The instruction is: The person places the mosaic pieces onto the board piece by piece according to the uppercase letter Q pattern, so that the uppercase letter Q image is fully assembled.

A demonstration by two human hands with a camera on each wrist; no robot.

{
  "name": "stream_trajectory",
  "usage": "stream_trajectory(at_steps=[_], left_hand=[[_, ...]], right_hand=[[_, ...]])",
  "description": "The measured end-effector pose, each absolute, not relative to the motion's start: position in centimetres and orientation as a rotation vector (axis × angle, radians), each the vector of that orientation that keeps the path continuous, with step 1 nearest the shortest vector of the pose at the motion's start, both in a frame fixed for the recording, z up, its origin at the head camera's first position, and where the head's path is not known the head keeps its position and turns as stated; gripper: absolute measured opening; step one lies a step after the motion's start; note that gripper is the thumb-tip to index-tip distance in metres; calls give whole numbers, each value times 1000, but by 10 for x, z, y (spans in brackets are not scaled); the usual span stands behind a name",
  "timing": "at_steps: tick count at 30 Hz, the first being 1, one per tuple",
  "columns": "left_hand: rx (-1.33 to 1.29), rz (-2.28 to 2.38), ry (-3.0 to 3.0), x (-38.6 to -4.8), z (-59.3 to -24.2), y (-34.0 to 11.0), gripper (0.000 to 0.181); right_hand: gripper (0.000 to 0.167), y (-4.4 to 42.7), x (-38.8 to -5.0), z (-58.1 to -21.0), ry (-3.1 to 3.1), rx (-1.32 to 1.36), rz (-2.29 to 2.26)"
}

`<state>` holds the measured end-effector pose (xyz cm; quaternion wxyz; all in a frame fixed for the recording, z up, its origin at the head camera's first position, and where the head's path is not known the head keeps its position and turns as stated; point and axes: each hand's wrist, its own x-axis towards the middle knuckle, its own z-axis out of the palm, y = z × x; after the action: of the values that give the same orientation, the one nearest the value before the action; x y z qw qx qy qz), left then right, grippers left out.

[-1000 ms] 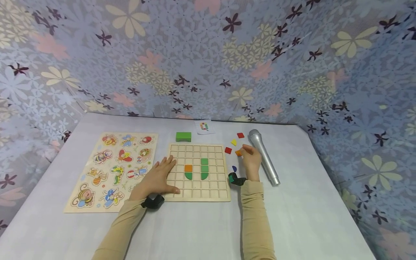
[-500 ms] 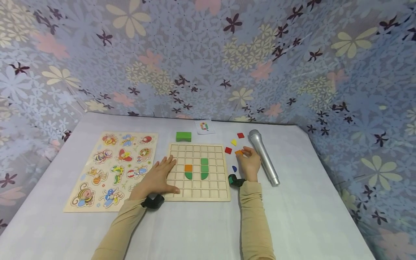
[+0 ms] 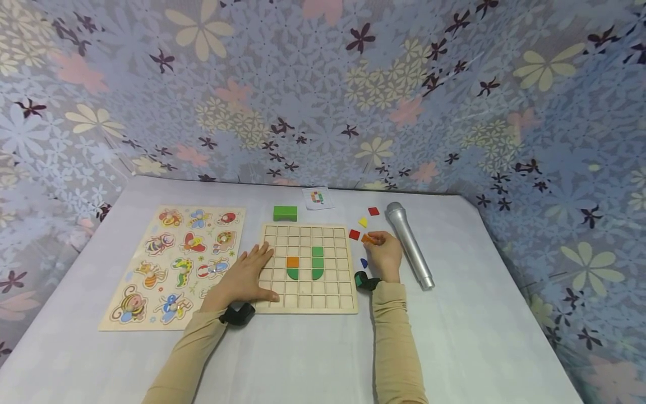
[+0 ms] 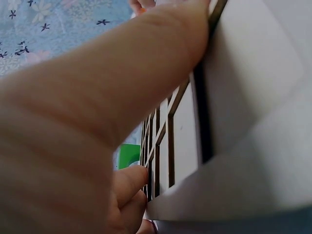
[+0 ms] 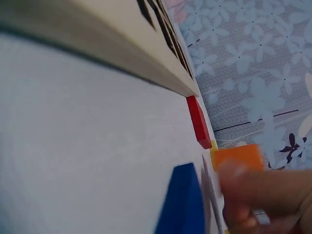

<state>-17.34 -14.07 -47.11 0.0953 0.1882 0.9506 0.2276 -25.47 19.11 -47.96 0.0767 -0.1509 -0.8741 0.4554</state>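
My right hand (image 3: 386,258) pinches an orange square tile (image 3: 367,239) between thumb and fingers, right of the wooden grid board (image 3: 303,300). In the right wrist view that tile (image 5: 240,155) is tilted up at the fingertips. My left hand (image 3: 244,280) rests on the board's left edge, fingers spread and thumb along the lower rows. Set in the grid are another orange square (image 3: 292,262), two green squares (image 3: 317,251) and two green rounded corner pieces (image 3: 292,274). Two red squares (image 3: 355,235), a yellow triangle (image 3: 363,222) and a blue half-round piece (image 3: 364,262) lie near my right hand.
A silver microphone (image 3: 414,247) lies just right of my right hand. An insect picture puzzle (image 3: 156,224) is on the left, partly under my left arm. Behind the board are a green block (image 3: 285,213) and a small pattern card (image 3: 325,203). Floral cloth (image 3: 323,101) hangs behind the table.
My right hand has shifted slightly left and towards me. Its fingers have closed on the orange tile, which has moved a little left and tilted. My left hand has stayed still.
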Motion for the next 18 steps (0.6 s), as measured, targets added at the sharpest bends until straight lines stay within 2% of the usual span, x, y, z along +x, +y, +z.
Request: stream_trajectory(at_steps=[10,18], left_hand=[[554,672,2807,-173,-470,-142,112],[558,671,2797,-172,-469,-142,113]], right_hand=[[32,156,-250,-453,-2614,-291,1685],[21,108,-242,-457,-2719,-23,1710]])
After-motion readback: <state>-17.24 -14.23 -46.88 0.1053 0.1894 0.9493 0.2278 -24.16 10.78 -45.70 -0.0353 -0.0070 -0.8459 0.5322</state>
